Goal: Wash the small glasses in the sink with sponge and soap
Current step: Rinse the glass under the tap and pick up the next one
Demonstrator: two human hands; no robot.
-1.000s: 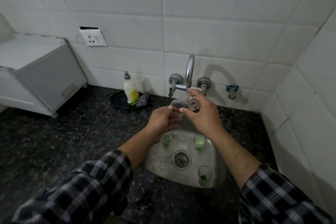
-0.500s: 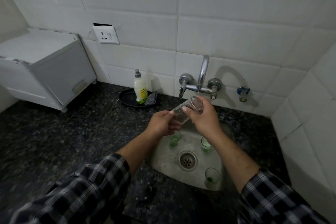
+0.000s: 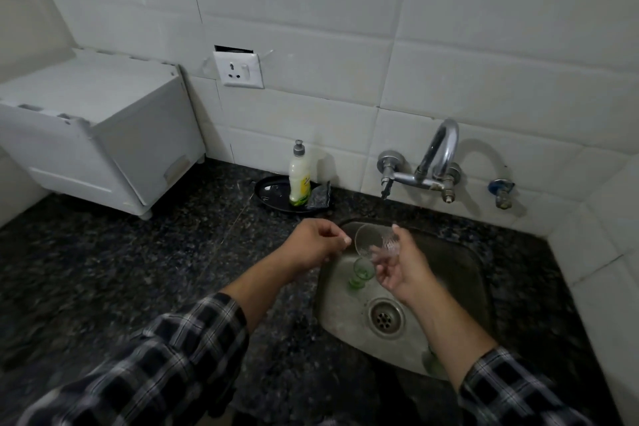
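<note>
My right hand (image 3: 401, 266) grips a small clear glass (image 3: 375, 240), tilted with its mouth toward the left, above the steel sink (image 3: 460, 263). My left hand (image 3: 318, 240) hovers just left of the glass with fingers loosely curled and nothing in it. A small green-tinted glass (image 3: 361, 273) stands in the sink below the held one. Another green glass (image 3: 434, 365) shows partly beside my right forearm at the sink's front. A soap bottle (image 3: 300, 175) and a dark sponge (image 3: 320, 197) sit on a black tray (image 3: 269, 192) left of the tap (image 3: 437, 159).
A white box appliance (image 3: 93, 128) stands at the back left of the dark granite counter (image 3: 121, 270). A wall socket (image 3: 238, 70) is above the tray. A small valve (image 3: 501, 190) sticks out of the tiles right of the tap. A tiled side wall borders the sink on the right.
My right hand has lowered the clear glass from under the tap and turned its mouth leftward. My left hand let go of the glass and drew back to the left. The view shifted left.
</note>
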